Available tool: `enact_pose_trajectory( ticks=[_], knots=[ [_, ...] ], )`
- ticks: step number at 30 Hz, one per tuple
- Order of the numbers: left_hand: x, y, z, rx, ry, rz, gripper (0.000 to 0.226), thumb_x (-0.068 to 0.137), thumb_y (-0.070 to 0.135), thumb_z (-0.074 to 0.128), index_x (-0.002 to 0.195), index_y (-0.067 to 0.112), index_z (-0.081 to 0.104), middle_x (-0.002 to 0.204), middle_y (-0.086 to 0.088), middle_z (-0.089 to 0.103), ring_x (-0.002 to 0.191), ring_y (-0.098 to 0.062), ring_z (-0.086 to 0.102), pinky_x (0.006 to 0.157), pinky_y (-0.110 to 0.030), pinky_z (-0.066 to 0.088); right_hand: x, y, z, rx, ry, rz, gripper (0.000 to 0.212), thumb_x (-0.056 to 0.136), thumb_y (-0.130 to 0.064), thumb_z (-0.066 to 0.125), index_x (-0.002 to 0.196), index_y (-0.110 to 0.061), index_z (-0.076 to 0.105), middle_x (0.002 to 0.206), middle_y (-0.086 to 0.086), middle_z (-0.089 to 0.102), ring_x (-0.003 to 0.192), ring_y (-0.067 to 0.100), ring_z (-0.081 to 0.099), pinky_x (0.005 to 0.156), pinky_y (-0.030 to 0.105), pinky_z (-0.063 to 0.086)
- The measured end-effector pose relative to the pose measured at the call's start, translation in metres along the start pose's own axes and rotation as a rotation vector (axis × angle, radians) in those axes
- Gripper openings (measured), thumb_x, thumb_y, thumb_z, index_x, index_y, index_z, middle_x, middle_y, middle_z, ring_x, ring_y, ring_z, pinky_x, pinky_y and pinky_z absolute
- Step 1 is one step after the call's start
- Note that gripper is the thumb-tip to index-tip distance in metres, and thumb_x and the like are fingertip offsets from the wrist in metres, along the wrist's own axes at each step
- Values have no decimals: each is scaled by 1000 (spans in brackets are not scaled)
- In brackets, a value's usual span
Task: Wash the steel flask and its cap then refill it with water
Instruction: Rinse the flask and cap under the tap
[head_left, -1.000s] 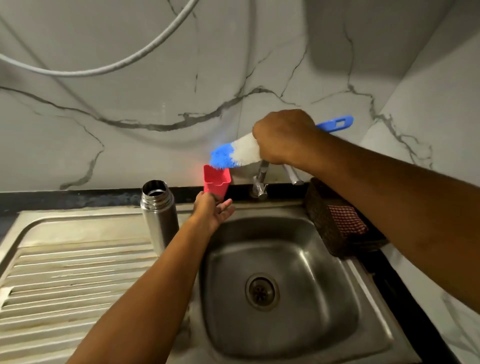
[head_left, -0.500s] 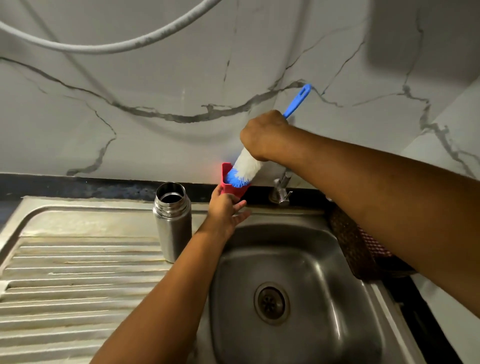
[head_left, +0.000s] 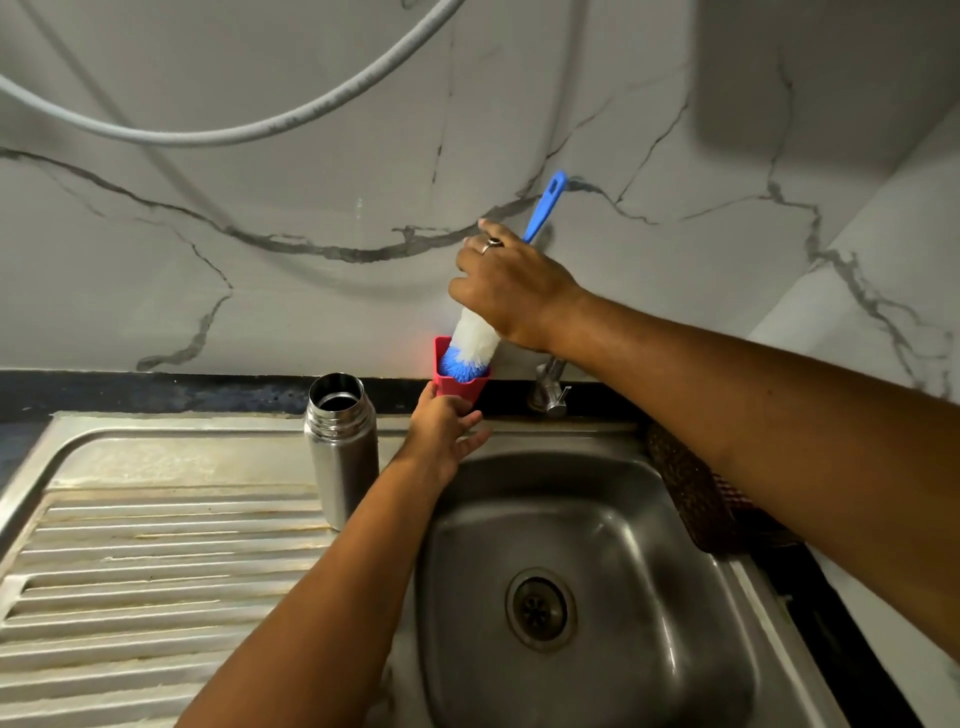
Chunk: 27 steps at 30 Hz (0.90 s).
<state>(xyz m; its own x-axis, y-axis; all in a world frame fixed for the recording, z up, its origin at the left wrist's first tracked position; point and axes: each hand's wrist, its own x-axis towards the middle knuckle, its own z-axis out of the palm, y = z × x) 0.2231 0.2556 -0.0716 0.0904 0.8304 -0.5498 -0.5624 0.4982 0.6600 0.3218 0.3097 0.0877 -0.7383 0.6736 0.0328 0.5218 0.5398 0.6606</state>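
Right of the steel flask (head_left: 343, 447) at the sink (head_left: 597, 519)'s edge, my left hand (head_left: 444, 431) grips the red cup (head_left: 462, 387); my right hand (head_left: 511, 288) grasps the brush (head_left: 472, 338), bristles inside the cup's rim.

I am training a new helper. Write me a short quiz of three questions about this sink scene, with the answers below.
1. True or false: the flask lies on its side in the sink.
2. What does the right hand hold? A) the brush B) a sponge C) a spoon
3. Fill in: the brush bristles are inside the red ____, which the left hand holds.

Key
1. False: it stands upright and open on the drainboard.
2. A
3. cap
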Motion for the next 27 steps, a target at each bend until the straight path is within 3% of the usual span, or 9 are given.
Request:
enact_pose_trajectory(
  ticks=[4,8,10,13,16,19,23,25,27],
  knots=[
    [-16,3,5,22,15,4,63,101,-4,48,157,24,40,143,-13,53,123,-33,60,81,-47,61,-18,-1,-15,62,124,-25,19,82,-9,73,100,-9,67,108,17,66,115,36,60,116,51,38],
    [-47,6,3,135,29,45,57,102,-1,51,152,24,46,140,-14,55,121,-31,62,97,-50,59,-44,-18,-27,322,148,99,23,83,-12,73,106,-13,68,105,9,65,101,26,62,97,42,54],
    [-71,4,-4,225,36,105,42,103,5,52,142,22,55,133,-13,61,118,-29,64,98,-47,59,-58,-33,-31,475,108,188,27,88,-15,69,115,-15,66,112,6,65,105,24,62,97,39,55],
    [-106,-2,-23,405,79,290,27,103,16,59,128,18,66,118,-9,71,106,-23,69,89,-39,60,-74,-60,-36,728,50,327,34,89,-17,68,123,-18,63,120,5,63,109,25,61,92,39,56],
    [-135,-6,-53,629,239,564,14,95,28,68,107,24,74,95,2,75,90,-18,73,79,-39,61,-81,-90,-35,961,-23,420,45,87,-20,74,129,-21,59,126,5,62,109,24,62,89,38,58],
    [-153,-4,-84,672,421,723,2,95,27,69,95,25,69,84,4,69,79,-15,66,73,-36,55,-78,-121,-30,1161,-113,438,60,84,-25,80,137,-17,54,130,5,61,111,18,59,88,31,53],
    [-150,9,-113,658,510,764,25,96,40,70,115,25,61,109,2,63,92,-14,61,81,-38,55,-59,-157,-23,1398,-190,513,82,79,-29,86,148,-17,44,138,8,57,124,20,57,101,36,51],
    [-142,16,-120,668,435,718,46,98,52,66,133,24,56,131,1,59,110,-14,61,93,-36,54,-48,-170,-18,1476,-221,560,92,77,-35,87,152,-20,37,144,8,54,129,24,55,107,43,49],
    [-135,20,-121,658,329,687,60,100,63,55,145,23,52,140,3,58,126,-12,58,105,-36,49,-36,-181,-13,1549,-215,589,94,76,-38,87,152,-20,34,145,8,53,131,26,53,109,46,47]
  ],
)
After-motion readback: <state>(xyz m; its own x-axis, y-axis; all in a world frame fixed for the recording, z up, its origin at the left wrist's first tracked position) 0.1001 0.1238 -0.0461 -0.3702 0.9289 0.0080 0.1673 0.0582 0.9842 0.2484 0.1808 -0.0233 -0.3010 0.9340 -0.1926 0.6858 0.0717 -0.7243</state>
